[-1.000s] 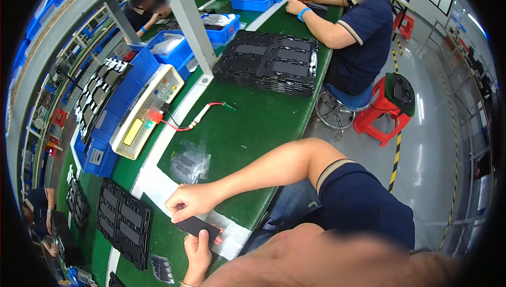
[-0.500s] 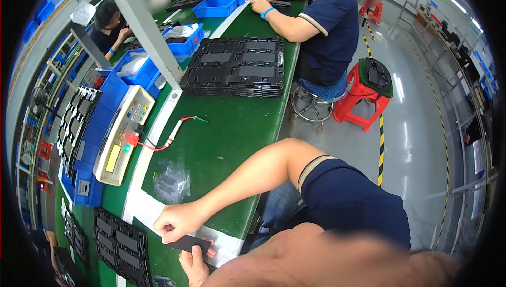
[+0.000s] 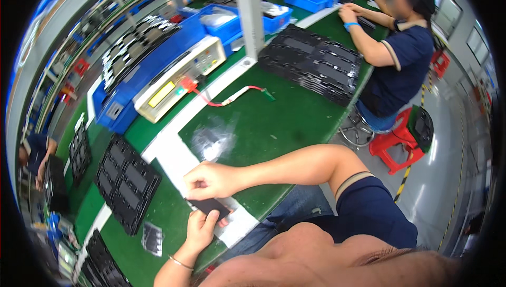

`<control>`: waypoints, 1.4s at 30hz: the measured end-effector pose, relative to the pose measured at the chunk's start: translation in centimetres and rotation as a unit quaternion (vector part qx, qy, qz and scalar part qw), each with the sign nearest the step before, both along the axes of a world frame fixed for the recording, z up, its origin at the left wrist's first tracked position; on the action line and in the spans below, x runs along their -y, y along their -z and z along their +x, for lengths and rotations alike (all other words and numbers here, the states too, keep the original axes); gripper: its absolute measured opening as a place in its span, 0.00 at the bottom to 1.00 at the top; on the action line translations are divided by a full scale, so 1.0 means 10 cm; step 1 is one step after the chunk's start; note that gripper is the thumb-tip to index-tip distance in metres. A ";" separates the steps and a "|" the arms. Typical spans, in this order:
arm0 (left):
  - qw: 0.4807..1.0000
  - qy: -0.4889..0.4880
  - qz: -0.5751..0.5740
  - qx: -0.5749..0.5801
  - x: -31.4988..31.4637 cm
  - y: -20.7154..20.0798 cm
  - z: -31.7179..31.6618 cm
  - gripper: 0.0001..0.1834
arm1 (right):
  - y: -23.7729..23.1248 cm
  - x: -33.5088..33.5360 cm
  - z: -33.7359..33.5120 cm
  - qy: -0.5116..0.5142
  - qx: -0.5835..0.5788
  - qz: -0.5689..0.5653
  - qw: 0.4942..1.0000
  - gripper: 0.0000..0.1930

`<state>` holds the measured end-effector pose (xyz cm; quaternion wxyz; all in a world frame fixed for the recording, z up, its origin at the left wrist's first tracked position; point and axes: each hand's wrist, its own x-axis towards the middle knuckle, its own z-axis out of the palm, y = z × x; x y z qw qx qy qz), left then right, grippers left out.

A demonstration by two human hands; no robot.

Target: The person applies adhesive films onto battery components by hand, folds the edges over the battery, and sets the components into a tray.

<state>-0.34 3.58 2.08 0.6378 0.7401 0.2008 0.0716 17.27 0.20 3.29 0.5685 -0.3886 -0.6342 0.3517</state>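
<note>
A flat, dark rectangular plate lies between my two hands, over a white strip on the green bench. My left hand grips its near end, thumb on top and fingers underneath. At the far end, the curled fingers of my right hand pinch at its edge; whether they hold anything else is hidden. Left of my hands sits a black tray with dark rectangular plates in its slots. A clear plastic bag rests on the bench beyond my right hand, and a small clear packet lies near the tray.
A beige test box has a red lead ending in a small green board. Stacked black trays stand near a grey post. Blue bins line the back. A co-worker sits at far right.
The view has swung left, so the bench and its things appear shifted and tilted. Both hands keep nearly the same hold on the plate. More of my left wrist, with a bangle, shows.
</note>
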 end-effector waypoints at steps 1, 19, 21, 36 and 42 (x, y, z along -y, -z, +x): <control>1.000 0.010 0.014 0.010 0.00 -0.02 0.03 0.15 | 0.00 0.00 0.01 0.001 0.006 -0.001 1.000 0.12; 1.000 0.014 -0.006 -0.006 -0.02 0.03 -0.04 0.15 | -0.02 0.01 0.01 0.003 0.029 -0.080 0.996 0.09; 0.999 0.023 -0.025 0.003 -0.02 0.05 -0.04 0.15 | -0.04 0.00 0.00 -0.006 0.021 -0.069 0.997 0.09; 1.000 0.007 -0.023 0.012 0.00 0.01 -0.02 0.18 | 0.01 0.02 0.00 0.002 -0.006 -0.028 1.000 0.09; 1.000 0.015 0.016 -0.005 0.01 -0.09 0.03 0.16 | 0.03 0.01 0.01 0.001 -0.012 -0.026 1.000 0.08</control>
